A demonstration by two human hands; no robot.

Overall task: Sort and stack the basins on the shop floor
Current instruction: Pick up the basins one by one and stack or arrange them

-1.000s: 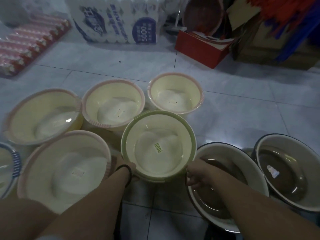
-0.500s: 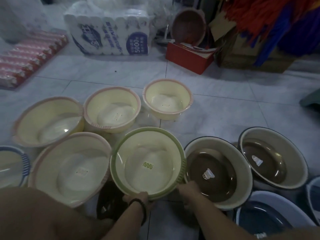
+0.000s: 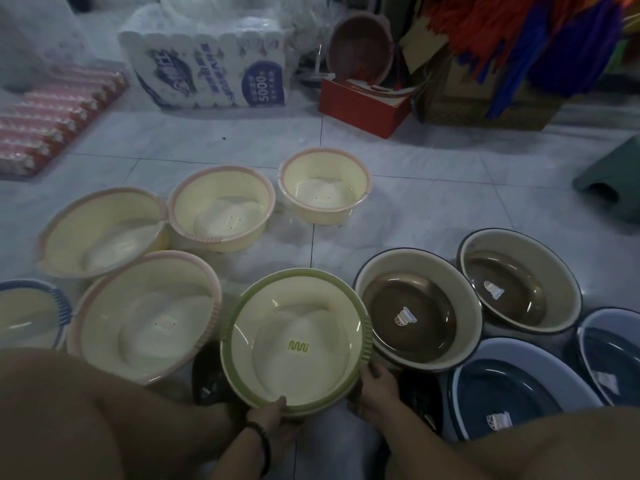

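Gripping the green-rimmed basin [image 3: 296,341] with both hands.
My left hand [image 3: 273,415] and right hand [image 3: 375,389] curl round its near rim.

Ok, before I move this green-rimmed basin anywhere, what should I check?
1. Left hand grips the green-rimmed basin at its near rim: ok.
2. Right hand grips its right side: ok.
3. Nothing loose inside it: ok.
4. Clear of the brown-bottomed basin on the right: cannot tell, rims look very close.
5. Another green-rimmed basin on the floor to stack with: not ok, none in view.
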